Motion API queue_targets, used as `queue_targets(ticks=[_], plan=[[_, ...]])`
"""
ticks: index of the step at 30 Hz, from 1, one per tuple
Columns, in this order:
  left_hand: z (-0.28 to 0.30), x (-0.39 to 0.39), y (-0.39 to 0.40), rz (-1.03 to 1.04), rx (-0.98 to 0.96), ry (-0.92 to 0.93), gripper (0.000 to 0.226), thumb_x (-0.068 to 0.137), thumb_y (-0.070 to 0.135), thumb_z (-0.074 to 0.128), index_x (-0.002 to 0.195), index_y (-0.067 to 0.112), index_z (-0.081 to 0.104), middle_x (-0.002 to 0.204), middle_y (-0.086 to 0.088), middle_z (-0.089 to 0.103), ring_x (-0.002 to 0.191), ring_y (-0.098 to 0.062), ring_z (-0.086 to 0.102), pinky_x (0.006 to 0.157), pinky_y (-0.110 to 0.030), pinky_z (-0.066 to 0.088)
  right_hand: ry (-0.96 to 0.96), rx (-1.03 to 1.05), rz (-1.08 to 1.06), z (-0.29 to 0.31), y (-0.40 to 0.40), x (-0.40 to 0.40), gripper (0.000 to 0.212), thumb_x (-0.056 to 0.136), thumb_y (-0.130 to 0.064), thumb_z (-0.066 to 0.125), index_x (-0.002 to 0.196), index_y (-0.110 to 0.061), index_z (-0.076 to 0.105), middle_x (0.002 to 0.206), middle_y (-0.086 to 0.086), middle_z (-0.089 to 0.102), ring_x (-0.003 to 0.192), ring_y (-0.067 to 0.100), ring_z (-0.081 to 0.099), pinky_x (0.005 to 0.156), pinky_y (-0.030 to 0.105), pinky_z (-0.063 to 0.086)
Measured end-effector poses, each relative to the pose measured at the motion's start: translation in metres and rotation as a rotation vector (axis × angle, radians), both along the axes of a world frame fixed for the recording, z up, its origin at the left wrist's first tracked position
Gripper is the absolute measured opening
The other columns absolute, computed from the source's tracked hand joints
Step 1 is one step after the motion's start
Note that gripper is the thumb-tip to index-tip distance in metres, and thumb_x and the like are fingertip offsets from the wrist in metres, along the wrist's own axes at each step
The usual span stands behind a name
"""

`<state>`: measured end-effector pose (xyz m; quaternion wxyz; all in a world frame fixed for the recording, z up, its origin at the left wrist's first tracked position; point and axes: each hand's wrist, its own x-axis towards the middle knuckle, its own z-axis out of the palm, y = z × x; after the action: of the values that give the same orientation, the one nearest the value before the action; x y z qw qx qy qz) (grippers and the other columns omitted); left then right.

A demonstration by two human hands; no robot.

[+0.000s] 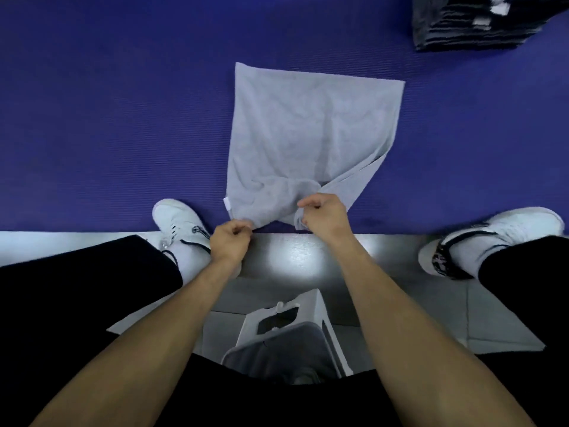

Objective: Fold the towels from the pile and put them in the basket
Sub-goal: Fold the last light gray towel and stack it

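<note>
A light grey towel [308, 131] lies spread on the blue mat [107, 118], its far edge flat and its near edge bunched up. My left hand [231, 241] pinches the near left corner at the mat's front edge. My right hand [323, 217] grips the near right part, where a strip of the towel is folded over. A stack of dark towels [455, 23] with white tags sits at the far right corner. No basket can be made out with certainty.
My two white shoes [181, 229] [492, 238] rest at the mat's front edge, left and right of the hands. A white and grey stool-like object [295, 334] stands between my legs on the shiny grey floor [292, 257].
</note>
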<state>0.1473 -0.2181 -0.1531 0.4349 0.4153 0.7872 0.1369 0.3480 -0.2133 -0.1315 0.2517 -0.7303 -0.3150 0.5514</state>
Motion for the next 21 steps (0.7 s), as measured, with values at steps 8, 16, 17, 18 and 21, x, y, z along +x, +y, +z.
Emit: queue_targets(ticks=[8,16,17,18,21], plan=[[-0.029,-0.020,0.001,0.212,-0.120,0.056,0.006,0.087,0.024,0.070,0.082,0.025,0.074,0.087,-0.004,0.073,0.077,-0.021,0.067,0.084,-0.032,0.057,-0.109,-0.010,0.004,-0.020,-0.002,-0.036,0.026,0.088,0.000,0.051,0.099,-0.008,0.073,0.090,0.004,0.072,0.083,0.017,0.068,0.066,0.018,0.050],[-0.041,-0.014,0.004,0.359,-0.124,-0.029,0.011,0.081,0.025,0.078,0.088,0.017,0.074,0.083,0.001,0.072,0.087,-0.021,0.071,0.088,-0.029,0.055,-0.140,-0.040,0.062,-0.023,0.002,-0.037,0.027,0.085,0.000,0.050,0.097,-0.013,0.071,0.082,0.007,0.073,0.078,0.017,0.069,0.074,0.021,0.052],[-0.042,-0.016,0.006,0.385,-0.126,-0.034,0.011,0.080,0.026,0.079,0.084,0.020,0.071,0.084,-0.001,0.073,0.087,-0.022,0.071,0.088,-0.032,0.056,-0.138,-0.042,0.068,-0.023,0.002,-0.036,0.027,0.085,0.000,0.050,0.096,-0.013,0.070,0.075,0.005,0.071,0.073,0.015,0.068,0.072,0.023,0.052],[-0.045,-0.017,0.008,0.405,-0.127,-0.043,0.013,0.079,0.027,0.080,0.079,0.023,0.067,0.085,-0.003,0.074,0.086,-0.023,0.071,0.088,-0.035,0.057,-0.134,-0.040,0.064,-0.023,0.000,-0.035,0.027,0.085,0.001,0.049,0.095,-0.014,0.070,0.070,0.003,0.070,0.069,0.014,0.067,0.072,0.025,0.053],[-0.052,-0.021,0.012,0.398,-0.148,-0.057,0.015,0.078,0.028,0.081,0.076,0.025,0.066,0.086,-0.007,0.075,0.085,-0.023,0.071,0.089,-0.036,0.057,-0.146,-0.051,0.053,-0.021,-0.005,-0.033,0.028,0.085,0.002,0.049,0.095,-0.014,0.070,0.065,-0.001,0.068,0.066,0.012,0.066,0.068,0.020,0.053]])
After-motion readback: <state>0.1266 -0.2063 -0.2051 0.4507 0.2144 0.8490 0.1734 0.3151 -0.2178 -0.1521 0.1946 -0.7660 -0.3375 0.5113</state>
